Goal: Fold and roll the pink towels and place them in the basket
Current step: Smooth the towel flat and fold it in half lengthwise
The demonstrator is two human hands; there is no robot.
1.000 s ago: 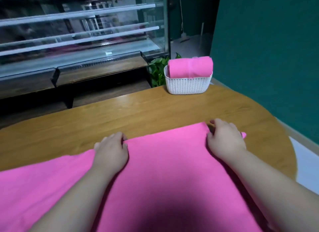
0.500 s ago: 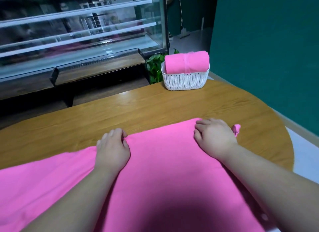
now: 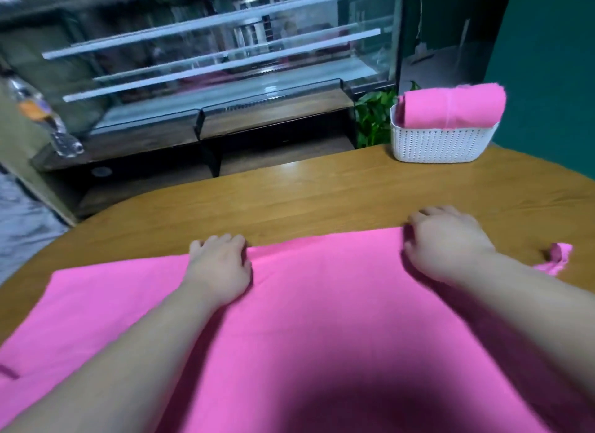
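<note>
A large pink towel (image 3: 322, 310) lies spread flat on the wooden table (image 3: 322, 197), reaching down to the bottom of the view. My left hand (image 3: 219, 265) grips its far edge near the middle, fingers curled over the hem. Further right, my right hand (image 3: 444, 242) grips the same edge with curled fingers. A crumpled towel corner (image 3: 558, 257) sticks out to the right of my right forearm. At the table's far right stands a white perforated basket (image 3: 441, 147) with one rolled pink towel (image 3: 450, 109) lying in it.
A green plant (image 3: 373, 117) stands just left of the basket, behind the table. A glass display case (image 3: 225, 62) with shelves fills the background. A plastic bottle (image 3: 42, 113) stands at the far left. A dark green wall (image 3: 553, 62) runs along the right.
The view has swung left, so the basket now sits further right. Both hands stay on the towel's far edge, the right one having slid a little inward from the corner.
</note>
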